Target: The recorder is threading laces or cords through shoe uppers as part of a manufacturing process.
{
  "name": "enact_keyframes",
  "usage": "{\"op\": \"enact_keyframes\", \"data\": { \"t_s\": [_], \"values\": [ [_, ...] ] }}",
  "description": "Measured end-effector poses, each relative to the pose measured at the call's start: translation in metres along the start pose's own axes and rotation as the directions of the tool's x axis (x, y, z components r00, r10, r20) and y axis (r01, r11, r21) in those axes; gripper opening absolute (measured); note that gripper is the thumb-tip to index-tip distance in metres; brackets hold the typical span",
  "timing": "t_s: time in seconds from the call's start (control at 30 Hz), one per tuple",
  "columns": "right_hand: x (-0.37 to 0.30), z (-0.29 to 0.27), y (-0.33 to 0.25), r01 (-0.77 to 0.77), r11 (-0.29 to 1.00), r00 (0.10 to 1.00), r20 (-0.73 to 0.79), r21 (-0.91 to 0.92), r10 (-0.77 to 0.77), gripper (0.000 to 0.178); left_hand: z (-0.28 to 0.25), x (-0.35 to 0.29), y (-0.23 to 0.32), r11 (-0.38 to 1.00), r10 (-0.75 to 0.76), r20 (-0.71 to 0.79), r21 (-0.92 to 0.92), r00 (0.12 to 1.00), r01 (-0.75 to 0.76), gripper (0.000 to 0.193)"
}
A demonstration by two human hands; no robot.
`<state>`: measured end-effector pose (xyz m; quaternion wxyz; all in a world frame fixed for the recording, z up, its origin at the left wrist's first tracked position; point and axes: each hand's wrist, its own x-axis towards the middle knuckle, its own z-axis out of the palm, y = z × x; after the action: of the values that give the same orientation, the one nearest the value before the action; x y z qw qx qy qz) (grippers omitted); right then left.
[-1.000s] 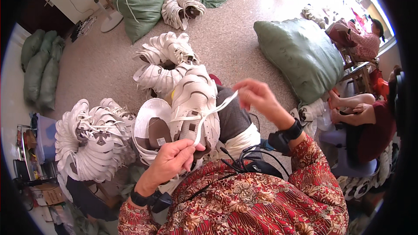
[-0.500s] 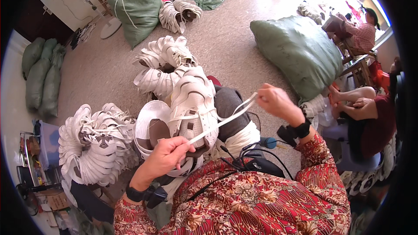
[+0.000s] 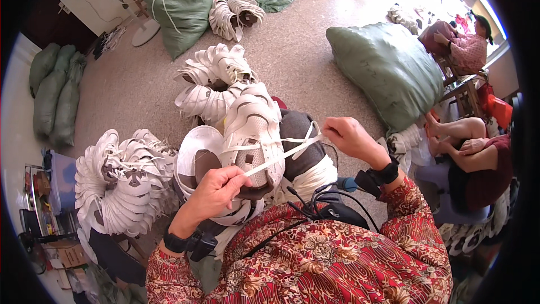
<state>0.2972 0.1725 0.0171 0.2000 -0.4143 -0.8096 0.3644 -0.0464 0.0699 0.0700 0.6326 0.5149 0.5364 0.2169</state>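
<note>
Left hand point(image 3: 216, 191) and right hand point(image 3: 346, 135) each pinch the white lace point(image 3: 281, 156), stretched slanting lower-left to upper-right.

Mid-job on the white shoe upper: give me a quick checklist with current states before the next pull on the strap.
1. Left hand pinches the near end of the white strap: ok.
2. Right hand holds the far end: ok.
3. Strap taut between hands, lying across the white shoe upper: ok.
4. Strap threaded through the upper's slots: cannot tell.
5. Upper steady on the lap: ok.
</note>
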Motion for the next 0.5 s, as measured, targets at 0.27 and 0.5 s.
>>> {"op": "enact_keyframes", "data": {
  "t_s": [0.27, 0.5],
  "values": [
    [0.021, 0.050, -0.078, 0.044, 0.881, 0.975, 0.170, 0.472, -0.141, 0.018, 0.028, 0.027, 0.017, 0.934, 0.266, 0.047, 0.236, 0.963, -0.269, 0.023],
    [0.011, 0.020, -0.038, -0.060, 0.980, 0.992, 0.122, 0.189, 0.037, 0.011, -0.001, 0.011, -0.004, 0.991, 0.052, -0.026, 0.126, 0.998, -0.049, 0.024]
  ]
}}
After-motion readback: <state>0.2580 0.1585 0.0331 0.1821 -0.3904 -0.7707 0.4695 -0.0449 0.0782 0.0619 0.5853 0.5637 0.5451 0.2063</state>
